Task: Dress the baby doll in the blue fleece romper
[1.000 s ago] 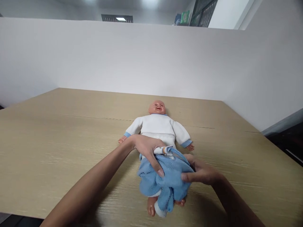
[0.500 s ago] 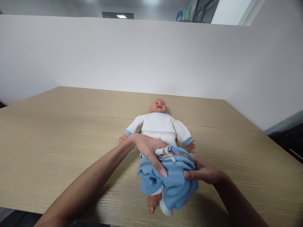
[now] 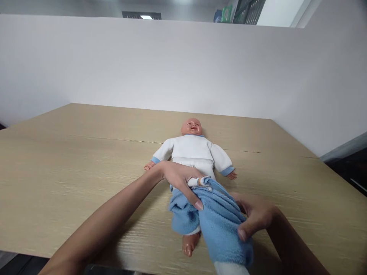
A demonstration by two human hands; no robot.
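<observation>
A baby doll [image 3: 192,147] in a white top with blue cuffs lies on its back, head away from me. Blue fleece trousers [image 3: 218,217] with white hems are around its legs, bunched below the waist. My left hand [image 3: 183,181] grips the waistband, thumb on the outside and fingers hidden inside. My right hand [image 3: 255,215] is wrapped around the trouser leg on the right, thumb on top and fingers behind. One bare doll foot [image 3: 190,244] sticks out of the left hem. The right trouser leg covers the other foot.
The doll lies on a wide wooden table [image 3: 86,172], close to its front edge. A white partition wall [image 3: 172,65] stands behind the table and along its right side. Something black [image 3: 349,164] is beyond the right edge.
My right hand has slid right and toward me, stretching the right trouser leg out longer. The left hand stays at the waistband. The white hem has moved to the bottom of the view.
</observation>
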